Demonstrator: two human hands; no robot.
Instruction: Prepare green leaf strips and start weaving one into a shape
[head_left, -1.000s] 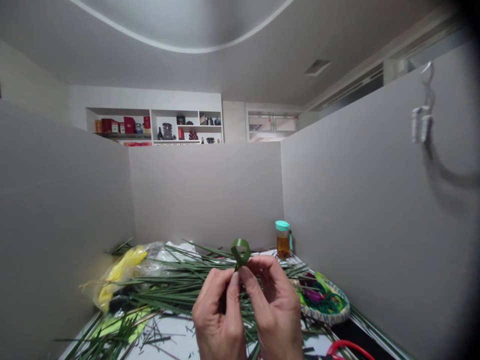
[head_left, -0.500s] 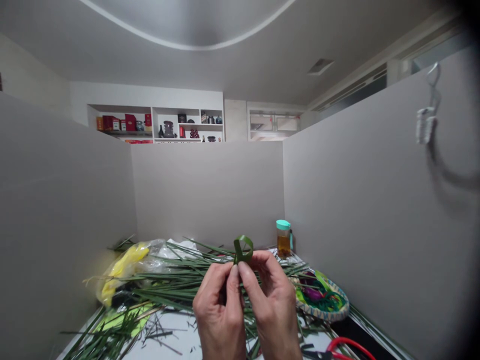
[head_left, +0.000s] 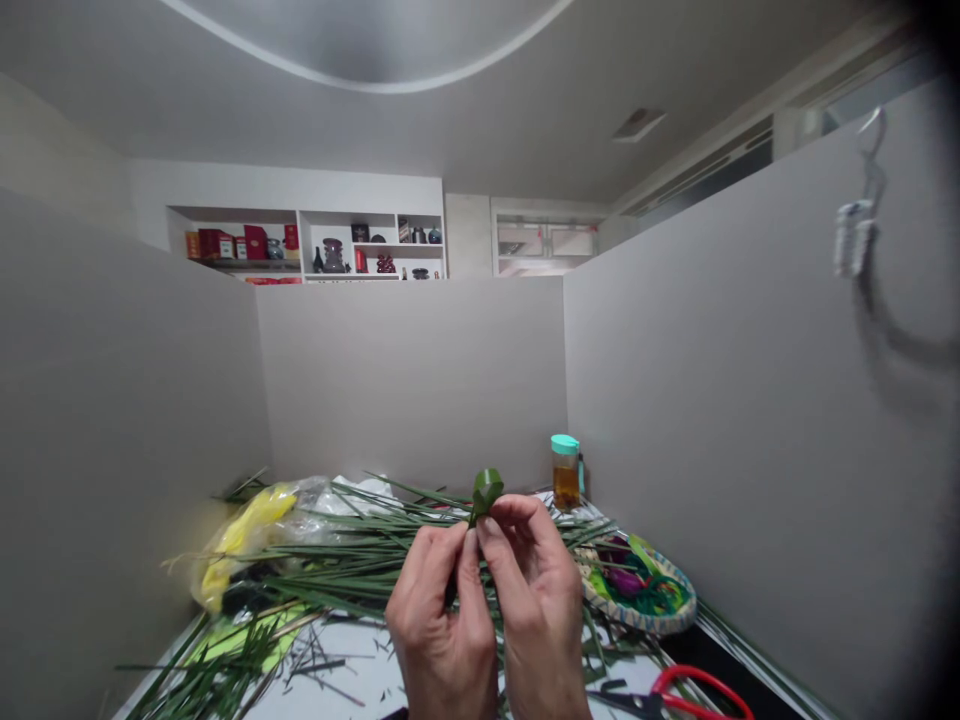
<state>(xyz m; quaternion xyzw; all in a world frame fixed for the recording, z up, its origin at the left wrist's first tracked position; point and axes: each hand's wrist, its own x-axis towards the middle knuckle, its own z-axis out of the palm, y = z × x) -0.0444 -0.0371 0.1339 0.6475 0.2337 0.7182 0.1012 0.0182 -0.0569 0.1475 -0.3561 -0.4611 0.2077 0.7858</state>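
A folded green leaf strip (head_left: 487,488) rises above my fingertips in a small, tight loop. My left hand (head_left: 444,610) pinches its lower end between thumb and forefinger. From the other side, my right hand (head_left: 536,600) grips the base of the loop with thumb and fingers, and the two thumbs nearly touch. Long green leaf blades (head_left: 345,560) lie in a loose pile behind my hands. Red-handled scissors (head_left: 660,697) rest on the table to the right of my right wrist.
An oval woven basket (head_left: 660,625) with green and purple pieces sits at the right. Behind it stands a teal-lidded bottle (head_left: 565,475) of amber liquid. Plastic bags with something yellow (head_left: 244,540) lie at the left, near leaf scraps (head_left: 217,675). Grey partitions (head_left: 412,380) enclose the table.
The leaf loop has turned and become narrower, from an open ring to a compact fold. My right hand has shifted slightly left and tilted; my left hand stays nearly in place.
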